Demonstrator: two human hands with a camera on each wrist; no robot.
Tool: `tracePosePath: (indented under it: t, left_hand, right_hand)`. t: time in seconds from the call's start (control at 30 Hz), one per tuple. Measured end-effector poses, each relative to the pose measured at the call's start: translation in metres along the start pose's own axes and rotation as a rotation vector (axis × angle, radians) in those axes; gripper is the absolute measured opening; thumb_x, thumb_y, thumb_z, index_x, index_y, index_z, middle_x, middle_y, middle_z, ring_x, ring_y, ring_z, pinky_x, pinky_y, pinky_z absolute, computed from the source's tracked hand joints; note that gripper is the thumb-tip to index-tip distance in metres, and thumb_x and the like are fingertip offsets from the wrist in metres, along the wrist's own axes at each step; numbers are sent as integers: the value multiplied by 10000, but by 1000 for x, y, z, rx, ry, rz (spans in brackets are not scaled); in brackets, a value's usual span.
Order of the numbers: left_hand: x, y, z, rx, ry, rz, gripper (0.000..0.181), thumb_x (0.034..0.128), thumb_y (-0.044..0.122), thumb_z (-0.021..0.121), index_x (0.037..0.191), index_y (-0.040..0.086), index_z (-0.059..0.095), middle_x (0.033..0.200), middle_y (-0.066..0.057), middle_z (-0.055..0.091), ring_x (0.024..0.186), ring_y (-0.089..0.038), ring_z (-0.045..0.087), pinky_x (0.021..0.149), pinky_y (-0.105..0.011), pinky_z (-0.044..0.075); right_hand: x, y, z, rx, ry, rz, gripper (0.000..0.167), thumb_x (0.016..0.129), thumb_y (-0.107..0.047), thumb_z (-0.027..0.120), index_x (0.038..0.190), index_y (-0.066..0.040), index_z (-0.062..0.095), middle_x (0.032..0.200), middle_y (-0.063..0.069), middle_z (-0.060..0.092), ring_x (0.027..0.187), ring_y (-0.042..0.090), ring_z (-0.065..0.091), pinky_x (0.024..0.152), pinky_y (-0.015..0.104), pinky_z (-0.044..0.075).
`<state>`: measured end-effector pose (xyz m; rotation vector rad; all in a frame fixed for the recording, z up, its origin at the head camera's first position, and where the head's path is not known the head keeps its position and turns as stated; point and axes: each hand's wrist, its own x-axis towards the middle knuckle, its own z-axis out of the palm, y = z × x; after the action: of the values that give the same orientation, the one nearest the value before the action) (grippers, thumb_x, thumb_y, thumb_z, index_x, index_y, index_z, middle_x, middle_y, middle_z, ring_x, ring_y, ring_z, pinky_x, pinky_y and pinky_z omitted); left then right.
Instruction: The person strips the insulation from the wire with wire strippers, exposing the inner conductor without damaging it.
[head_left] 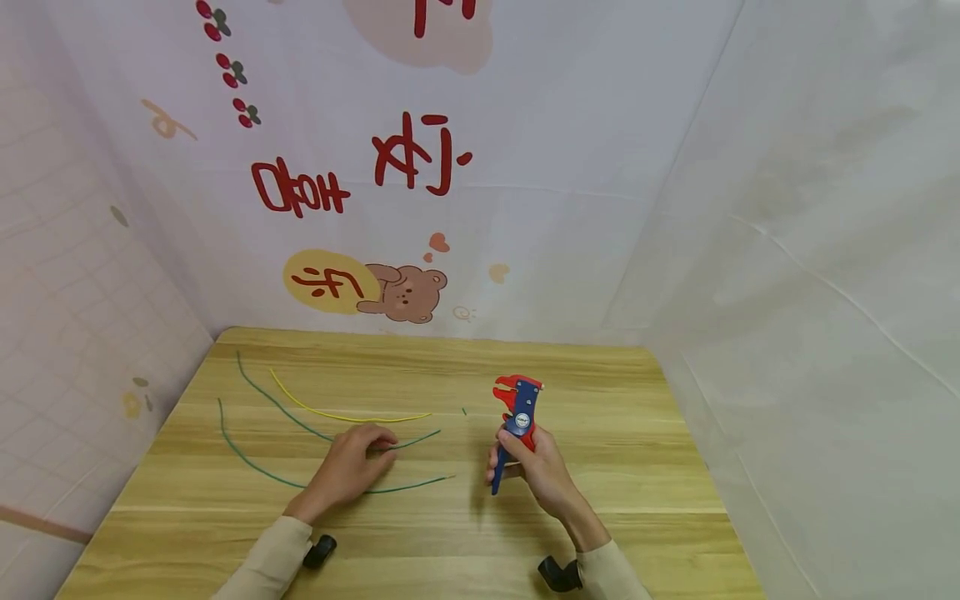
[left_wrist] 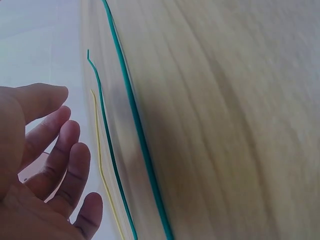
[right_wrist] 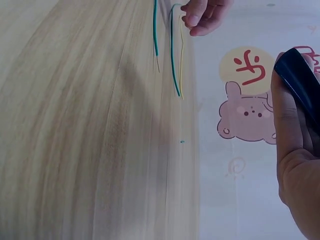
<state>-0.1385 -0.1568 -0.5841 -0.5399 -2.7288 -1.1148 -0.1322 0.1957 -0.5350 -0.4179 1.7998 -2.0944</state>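
"Started where?"

"Far left, on the pale wood-grained table point(head_left: 420, 550). Saw nearest a thin, bowed, green plastic-coated wire point(head_left: 408, 486) with a bare right tip, behind it a matching far green wire point(head_left: 285, 410), then a slim yellow coated wire point(head_left: 345, 417). Judged light, springy, smooth; best pinched near the right ends."

"Saw the left hand point(head_left: 356, 462) gripping?"

"No: saw it loosely curved over the far green wire, pinching nothing visible. Couldn't tell about contact."

"Noticed what farther right?"

"Noticed a tiny green scrap point(head_left: 464, 412), then a pistol-shaped blue-and-red wire stripper point(head_left: 521, 417), gripped by the right hand point(head_left: 543, 471). Judged rigid, heavier, best held low."
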Motion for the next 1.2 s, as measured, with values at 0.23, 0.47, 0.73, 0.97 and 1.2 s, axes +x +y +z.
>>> tracePosePath:
  t: [0.23, 0.47, 0.73, 0.97, 1.2]
  left_hand:
    - [-1, -3, -2, 19, -3, -19, 169, 964, 79, 892, 1115, 121, 830, 1081, 14, 806, 995, -211, 764, 993, -556, 535]
    - [-1, -7, -4, 35, -8, -32, 145, 964, 87, 897, 1078, 149, 833, 1056, 39, 794, 999, -215, 747, 977, -542, 525]
    - [1, -10, -4, 44, -16, -23, 158, 949, 85, 908, 1079, 137, 834, 1055, 19, 790, 999, -233, 739, 1000, -582, 523]
    - [1, -15, -4, 48, -24, -15, 178, 948, 96, 907, 1109, 120, 835, 1125, -22, 806, 1053, -274, 735, 1015, -610, 533]
    - [1, -17, -4, 45, -45, -38, 202, 956, 120, 906, 1149, 115, 846, 1172, -32, 810, 1132, -325, 728, 1043, -675, 501]
  right_hand:
    - [-2, 0, 1, 1, 11, 11, 225, 1227, -284, 514, 1263, -64, 543, 948, 16, 749, 824, 167, 804, 813, 465, 720]
    - [-2, 1, 1, -4, 11, 3, 224, 1228, -270, 510, 1241, -50, 549, 943, 26, 747, 820, 171, 801, 816, 473, 720]
    - [-2, 3, 0, -8, 13, -22, 226, 1228, -264, 511, 1222, -44, 559, 927, 33, 749, 807, 163, 807, 807, 467, 720]
    - [-3, 3, 0, -6, 19, -23, 232, 1226, -275, 518, 1224, -48, 566, 926, 31, 754, 808, 164, 812, 814, 472, 720]
    - [-2, 3, 0, -15, 27, -17, 239, 1225, -276, 519, 1225, -41, 565, 933, 40, 750, 809, 174, 812, 818, 482, 720]
